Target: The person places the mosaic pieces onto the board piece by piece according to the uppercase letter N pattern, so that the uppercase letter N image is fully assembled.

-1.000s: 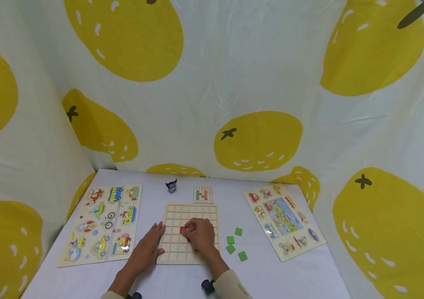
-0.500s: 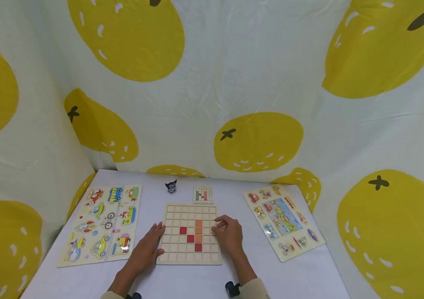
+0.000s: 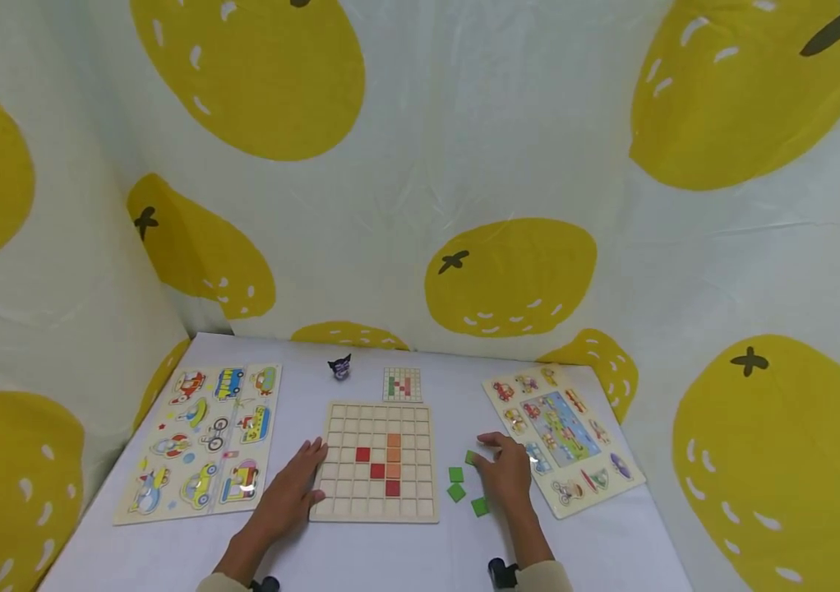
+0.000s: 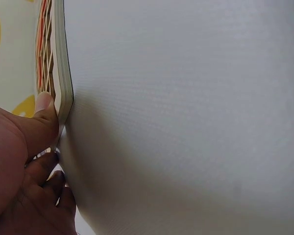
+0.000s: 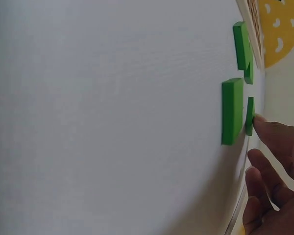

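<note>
A wooden grid board lies mid-table, with red tiles in a diagonal and orange tiles in a column. My left hand rests at its left edge, fingers extended; in the left wrist view the thumb lies on the rim. Right of the board are several loose green tiles. My right hand is over them, its thumb at the farthest green tile and its index finger apart from the thumb. Nothing is pinched between them.
Behind the board lies a small pattern card with green and red squares. A small dark figurine stands left of it. Vehicle puzzle boards lie at the left and right. A lemon-print curtain encloses the table's back and sides.
My right hand has left the grid board and moved right to the green tiles. The red and orange tiles it covered now show. My left hand has stayed at the board's edge.
</note>
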Tool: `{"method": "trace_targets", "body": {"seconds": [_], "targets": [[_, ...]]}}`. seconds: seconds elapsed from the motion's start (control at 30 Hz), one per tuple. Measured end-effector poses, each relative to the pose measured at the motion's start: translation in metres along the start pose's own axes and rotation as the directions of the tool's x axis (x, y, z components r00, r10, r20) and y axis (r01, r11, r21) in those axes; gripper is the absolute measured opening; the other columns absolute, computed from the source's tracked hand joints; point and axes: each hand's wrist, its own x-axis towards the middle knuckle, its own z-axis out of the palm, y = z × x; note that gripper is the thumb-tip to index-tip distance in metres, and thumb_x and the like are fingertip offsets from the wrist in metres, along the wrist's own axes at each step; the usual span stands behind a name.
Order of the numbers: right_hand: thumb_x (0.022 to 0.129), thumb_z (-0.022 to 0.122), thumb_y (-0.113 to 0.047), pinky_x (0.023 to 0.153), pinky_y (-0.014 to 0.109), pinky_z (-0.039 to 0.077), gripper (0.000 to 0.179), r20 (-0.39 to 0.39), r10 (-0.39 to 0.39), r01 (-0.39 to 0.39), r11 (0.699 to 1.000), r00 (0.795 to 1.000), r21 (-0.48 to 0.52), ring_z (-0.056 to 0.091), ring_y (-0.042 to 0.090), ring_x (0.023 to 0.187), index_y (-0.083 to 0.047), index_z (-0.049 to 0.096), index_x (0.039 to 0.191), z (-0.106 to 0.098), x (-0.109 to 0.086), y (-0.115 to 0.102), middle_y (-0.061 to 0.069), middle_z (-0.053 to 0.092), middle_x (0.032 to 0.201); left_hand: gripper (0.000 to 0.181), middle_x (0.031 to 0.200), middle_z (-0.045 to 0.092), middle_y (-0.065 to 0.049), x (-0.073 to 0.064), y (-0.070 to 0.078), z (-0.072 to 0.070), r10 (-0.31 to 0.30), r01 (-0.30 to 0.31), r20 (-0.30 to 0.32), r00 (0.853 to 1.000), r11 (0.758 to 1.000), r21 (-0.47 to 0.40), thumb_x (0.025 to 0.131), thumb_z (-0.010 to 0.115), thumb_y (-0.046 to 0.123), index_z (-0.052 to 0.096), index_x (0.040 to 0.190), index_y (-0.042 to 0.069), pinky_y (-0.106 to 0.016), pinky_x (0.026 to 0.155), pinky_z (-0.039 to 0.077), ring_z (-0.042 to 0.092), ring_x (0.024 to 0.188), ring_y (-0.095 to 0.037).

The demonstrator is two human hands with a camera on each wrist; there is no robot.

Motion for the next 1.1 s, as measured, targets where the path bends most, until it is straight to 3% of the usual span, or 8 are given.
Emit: {"method": "trace_targets", "body": {"seconds": [0.27, 0.5, 0.8, 1.1], "targets": [[0.084, 0.086, -0.008, 0.074, 0.029, 0.047, 0.024, 0.024, -0.037, 0.038, 0.998, 0.999, -0.048, 0.063, 0.017, 0.085, -0.017, 0.081, 0.106, 0.000, -0.001, -0.006, -0.002, 0.077, 0.094, 0.083, 0.177, 0.028, -0.007, 0.000, -0.001, 0.001, 0.002, -0.002, -0.013, 1.000, 1.000, 0.009, 0.097, 0.078, 0.016, 0.034, 0.167, 0.012, -0.059, 0.132, 0.025, 0.019, 0.166, -0.035], [0.079, 0.091, -0.011, 0.072, 0.029, 0.044, 0.030, 0.059, -0.021, 0.030, 0.988, 0.998, -0.154, 0.058, 0.016, 0.085, -0.019, 0.081, 0.106, 0.008, -0.005, -0.007, -0.001, 0.071, 0.093, 0.083, 0.177, 0.028, -0.007, -0.001, 0.001, 0.000, 0.005, -0.005, -0.013, 1.000, 1.000, 0.009, 0.097, 0.077, 0.015, 0.034, 0.167, 0.012, -0.060, 0.132, 0.025, 0.019, 0.166, -0.036], [0.078, 0.091, -0.008, 0.066, 0.028, 0.042, 0.024, 0.068, -0.044, 0.053, 0.988, 0.997, -0.147, 0.055, 0.016, 0.079, -0.019, 0.076, 0.095, 0.009, -0.008, -0.014, -0.002, 0.063, 0.083, 0.083, 0.177, 0.027, -0.006, -0.001, 0.000, 0.000, 0.003, -0.003, -0.016, 1.000, 1.000, 0.014, 0.097, 0.076, 0.017, 0.033, 0.168, 0.013, -0.059, 0.132, 0.025, 0.019, 0.166, -0.035], [0.087, 0.086, -0.012, 0.058, 0.027, 0.040, 0.018, 0.076, -0.060, 0.064, 0.997, 0.995, -0.051, 0.054, 0.014, 0.068, -0.022, 0.072, 0.093, 0.016, -0.014, -0.048, -0.005, 0.065, 0.077, 0.084, 0.177, 0.027, -0.006, 0.000, -0.001, 0.000, 0.003, -0.003, -0.015, 1.000, 1.000, 0.006, 0.097, 0.077, 0.017, 0.033, 0.168, 0.013, -0.058, 0.132, 0.024, 0.019, 0.166, -0.034]]}}
